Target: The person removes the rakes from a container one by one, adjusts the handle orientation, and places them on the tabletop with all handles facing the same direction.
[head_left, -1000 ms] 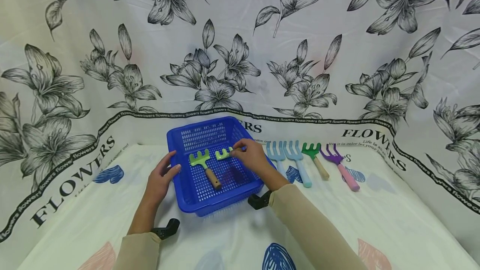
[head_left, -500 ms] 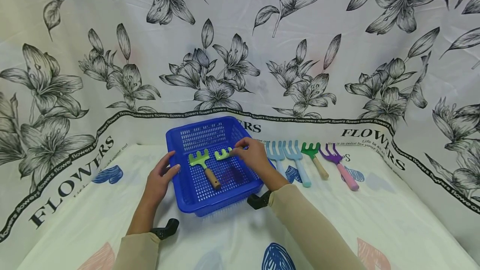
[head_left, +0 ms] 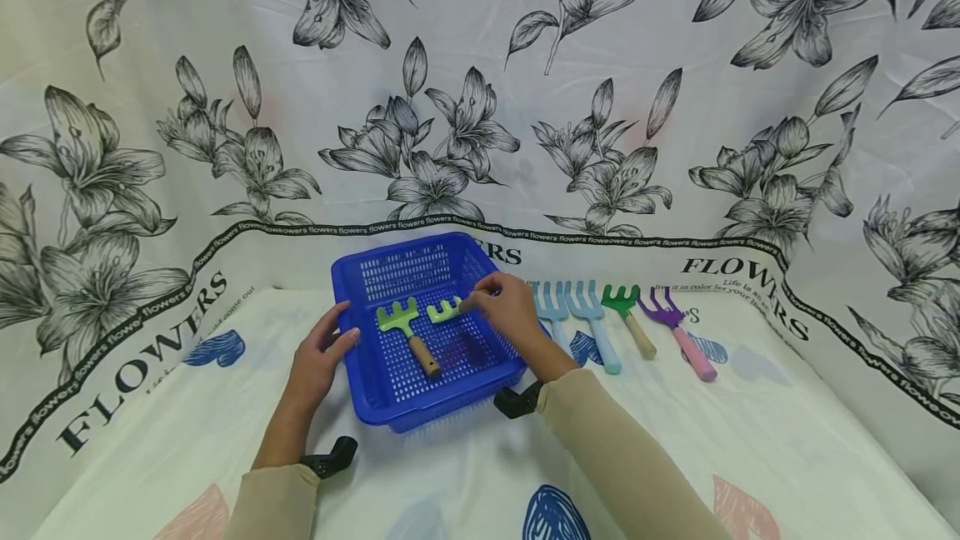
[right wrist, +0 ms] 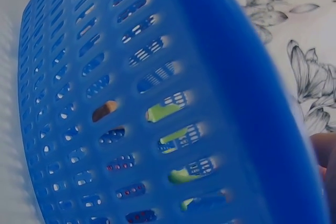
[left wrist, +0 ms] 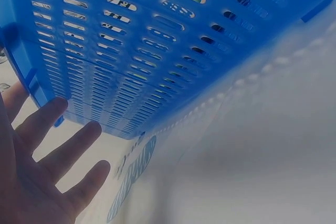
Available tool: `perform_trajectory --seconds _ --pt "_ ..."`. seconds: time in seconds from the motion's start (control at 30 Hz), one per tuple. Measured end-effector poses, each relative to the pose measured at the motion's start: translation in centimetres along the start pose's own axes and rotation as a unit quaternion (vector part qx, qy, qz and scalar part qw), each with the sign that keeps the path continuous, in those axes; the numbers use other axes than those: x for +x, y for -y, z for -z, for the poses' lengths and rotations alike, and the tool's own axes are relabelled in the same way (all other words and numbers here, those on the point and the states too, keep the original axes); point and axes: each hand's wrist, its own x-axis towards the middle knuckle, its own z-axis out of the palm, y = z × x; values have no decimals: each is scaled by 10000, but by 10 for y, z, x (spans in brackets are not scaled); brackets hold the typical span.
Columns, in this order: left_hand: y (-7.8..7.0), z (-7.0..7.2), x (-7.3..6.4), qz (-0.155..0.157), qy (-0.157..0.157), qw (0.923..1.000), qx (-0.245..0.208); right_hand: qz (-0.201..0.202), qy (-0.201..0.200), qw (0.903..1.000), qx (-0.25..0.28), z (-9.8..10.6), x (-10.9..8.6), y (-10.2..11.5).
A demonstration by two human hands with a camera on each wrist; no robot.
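Note:
My left hand rests at the left rim of the blue plastic basket, index finger and thumb at the edge. In the left wrist view, its other fingers spread out beside the slotted wall. Inside the basket, a light-green hand fork with a wooden handle lies toward the left. My right hand reaches over the right side and pinches a second light-green hand fork; the fingers hide its handle end. Green parts show through the slots in the right wrist view, while most of that hand is out of frame.
Right of the basket, a row of hand forks lies on the white patterned cloth: two light-blue forks, a dark-green fork with a wooden handle, and a purple fork with a pink handle. A flower-print curtain hangs behind.
The pinched green fork shifts very slightly left with my right hand. My left hand stays at the basket rim, and the other forks keep their places.

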Motion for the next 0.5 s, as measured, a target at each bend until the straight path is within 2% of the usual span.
perform_trajectory --seconds 0.3,0.5 --pt "1 0 1 47 -12 10000 61 313 -332 9967 674 2 -2 -2" --pt "2 -1 1 67 -42 9999 116 480 -726 9918 935 7 -5 -1"
